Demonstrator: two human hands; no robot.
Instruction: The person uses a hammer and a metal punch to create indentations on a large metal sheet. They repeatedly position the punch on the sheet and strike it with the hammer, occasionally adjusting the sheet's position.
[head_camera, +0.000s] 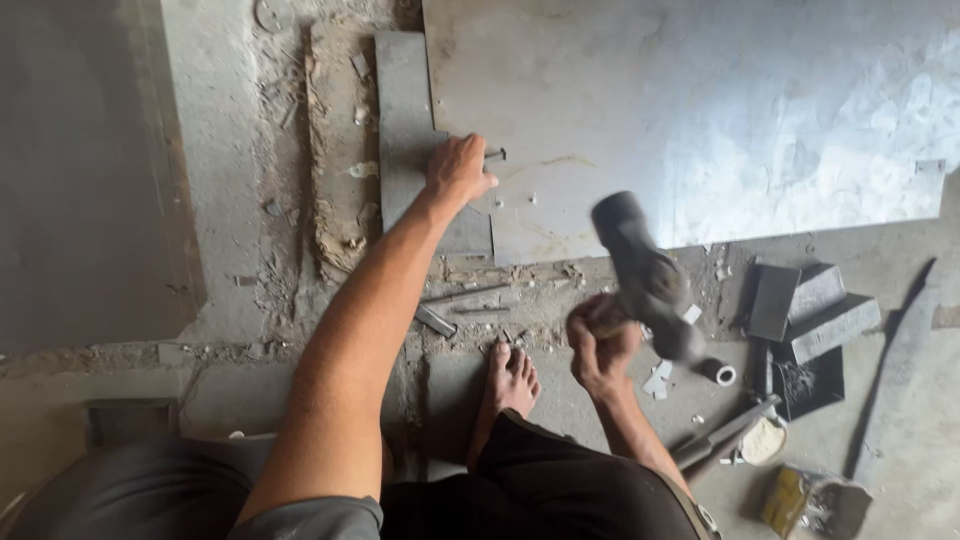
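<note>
My left hand (458, 168) reaches forward and pinches a small dark metal punch or nail (494, 154) against a large grey metal sheet (720, 110) lying on the floor. A narrow grey metal strip (402, 110) lies under the sheet's left edge, below that hand. My right hand (598, 345) is closed around the handle of a heavy hammer (645, 275), which is raised and blurred by motion, its dark head up and to the right of my left hand. My bare foot (508, 385) rests on the floor between the two arms.
Rubble and metal scraps (470, 300) litter the floor edge. At right lie grey metal blocks (815, 310), a dark tray of small bits (810, 385), a short tube (720, 373), pliers-like tools (725, 435) and a yellow packet (810, 500). A dark panel (90, 170) stands left.
</note>
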